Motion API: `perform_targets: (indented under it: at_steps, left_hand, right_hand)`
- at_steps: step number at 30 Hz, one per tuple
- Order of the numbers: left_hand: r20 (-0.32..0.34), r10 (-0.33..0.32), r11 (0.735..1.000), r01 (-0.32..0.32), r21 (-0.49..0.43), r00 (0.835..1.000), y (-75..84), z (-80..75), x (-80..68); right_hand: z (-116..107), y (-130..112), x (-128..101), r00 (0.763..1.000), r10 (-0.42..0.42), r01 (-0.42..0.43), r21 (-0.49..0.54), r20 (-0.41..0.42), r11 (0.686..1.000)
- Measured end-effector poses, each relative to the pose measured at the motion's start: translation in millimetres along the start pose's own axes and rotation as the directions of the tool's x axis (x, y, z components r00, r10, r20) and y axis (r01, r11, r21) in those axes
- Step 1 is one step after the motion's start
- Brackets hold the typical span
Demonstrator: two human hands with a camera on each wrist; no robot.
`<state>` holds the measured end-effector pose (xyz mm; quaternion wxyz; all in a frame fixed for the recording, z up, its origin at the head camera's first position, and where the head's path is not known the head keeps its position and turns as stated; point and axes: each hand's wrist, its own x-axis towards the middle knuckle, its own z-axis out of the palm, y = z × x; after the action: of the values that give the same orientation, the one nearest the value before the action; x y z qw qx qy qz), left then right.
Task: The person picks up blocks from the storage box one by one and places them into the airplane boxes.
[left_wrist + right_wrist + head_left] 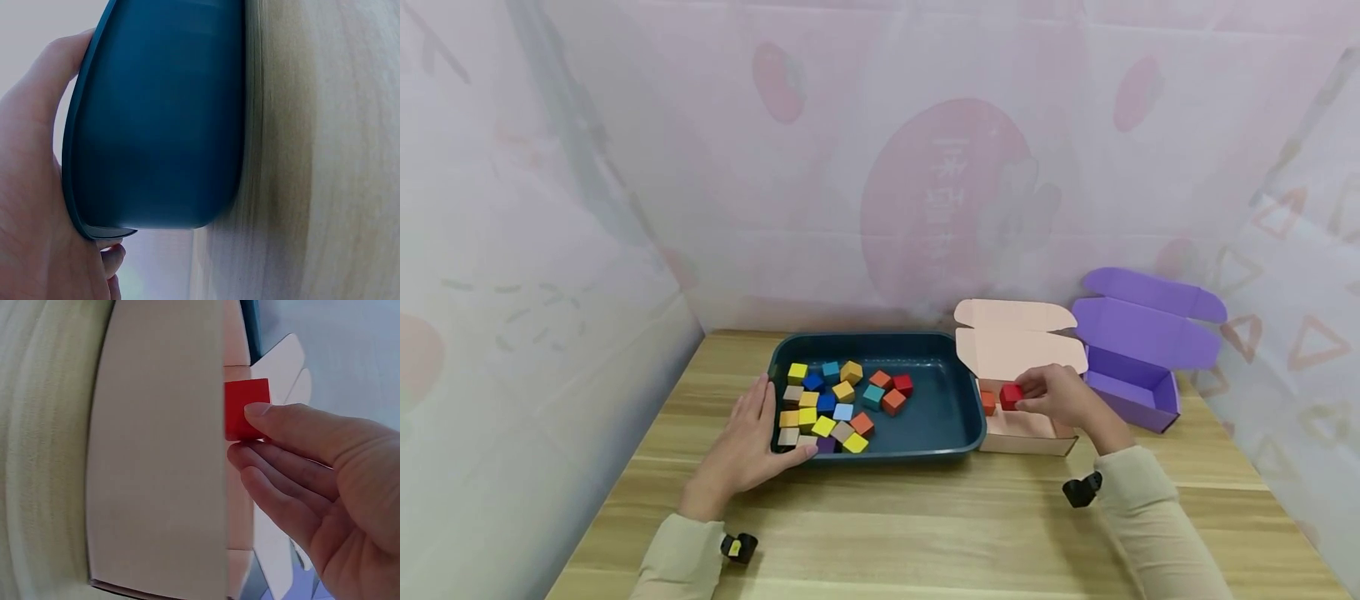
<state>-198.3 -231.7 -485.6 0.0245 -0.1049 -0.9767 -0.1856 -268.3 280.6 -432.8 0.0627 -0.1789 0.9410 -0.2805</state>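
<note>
My right hand (1060,396) pinches a red wooden cube (1011,396) between thumb and fingers, over the pink cardboard box (1030,447). The right wrist view shows the red cube (244,409) just past the box's front wall. An orange cube (988,403) is in the box's left part. My left hand (741,446) rests on the near left corner of the dark blue tray (925,454), fingers straight along its left side and thumb over the front rim. Several coloured cubes (844,392) lie in the tray, mostly in its left half.
To the right of the pink box stands a purple cardboard box (1131,408), its lid raised. The pink box's lid (1026,352) is also up. Everything stands on a wooden table (925,525) with printed cloth (820,183) hanging behind.
</note>
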Motion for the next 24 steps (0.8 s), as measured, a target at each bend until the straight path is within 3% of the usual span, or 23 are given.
perform_targets:
  at_steps: [8, 19, 24]
  left_hand:
    - [0.008, -0.007, 1.000, 0.007, -0.003, 1.000, 1.1, -0.7, 0.2]
    - [0.016, -0.016, 1.000, 0.017, -0.011, 1.000, 0.7, 1.5, -0.6]
    - [0.008, 0.001, 1.000, 0.000, -0.022, 1.000, -0.4, 1.1, -0.5]
  right_hand:
    - [20.4, 12.5, 2.2, 0.999, 0.042, -0.042, 0.079, 0.006, 0.996]
    - [36.0, 17.3, 7.7, 1.000, 0.008, -0.008, 0.053, -0.010, 0.999]
    - [40.7, 18.9, 9.9, 0.998, 0.046, -0.043, 0.078, -0.033, 0.996]
